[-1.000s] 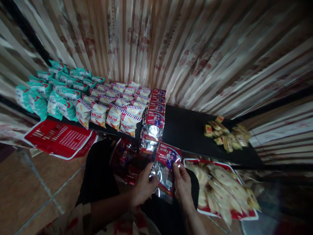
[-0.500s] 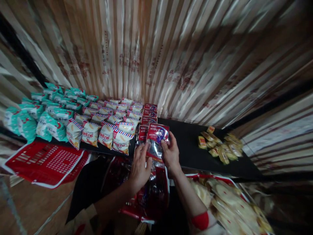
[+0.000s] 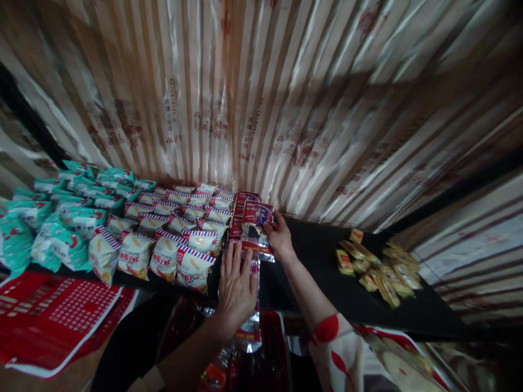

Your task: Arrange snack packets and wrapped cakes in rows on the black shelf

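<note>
My right hand (image 3: 281, 239) pinches the right edge of a red snack packet (image 3: 256, 224) with a dark blue picture and a silvery window. This packet lies over other red packets (image 3: 246, 197) lined up from the wall on the black shelf (image 3: 302, 261). My left hand (image 3: 237, 288) lies flat with fingers stretched forward, fingertips at the near end of the red row. Beneath its palm another red and silver packet (image 3: 250, 329) sticks out past the shelf's front edge. Whether the left hand grips that packet is hidden.
White snack bags with striped tops (image 3: 194, 269) stand left of the red packets, then teal bags (image 3: 67, 247). Small yellow packs (image 3: 386, 280) lie at the right. Below the shelf are a red bag (image 3: 61, 321) and a dark red bag (image 3: 273, 340). A striped wrapped wall (image 3: 253, 98) rises behind.
My right hand has set the red packet lower, onto the row. My left hand has turned flatter, and the packet beneath it shows more. The view has tilted, shifting the shelf downward.
</note>
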Tool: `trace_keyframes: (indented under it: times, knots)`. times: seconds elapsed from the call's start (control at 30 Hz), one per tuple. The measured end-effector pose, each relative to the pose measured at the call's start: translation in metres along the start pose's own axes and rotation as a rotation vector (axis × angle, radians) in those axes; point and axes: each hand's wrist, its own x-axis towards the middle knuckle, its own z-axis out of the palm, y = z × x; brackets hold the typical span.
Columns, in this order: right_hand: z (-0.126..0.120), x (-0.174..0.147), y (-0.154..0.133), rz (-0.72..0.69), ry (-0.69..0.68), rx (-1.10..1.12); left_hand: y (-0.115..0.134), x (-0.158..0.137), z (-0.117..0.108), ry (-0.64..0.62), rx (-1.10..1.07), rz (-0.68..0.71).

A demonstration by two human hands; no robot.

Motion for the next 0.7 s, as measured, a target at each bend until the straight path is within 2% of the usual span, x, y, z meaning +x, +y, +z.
trace_keyframes:
  times: [0.13,0.47,0.7]
  knots:
    - [0.012,0.024,0.009,-0.044,-0.007,-0.096,-0.001,0.016,0.012,-0.002,0.056,-0.068]
    - [0.027,0.081,0.024,-0.193,0.022,-0.347,-0.002,0.034,0.034,0.018,0.105,-0.055]
    - [0.035,0.106,0.019,-0.180,0.007,-0.622,-0.004,0.045,0.041,0.006,0.090,-0.068]
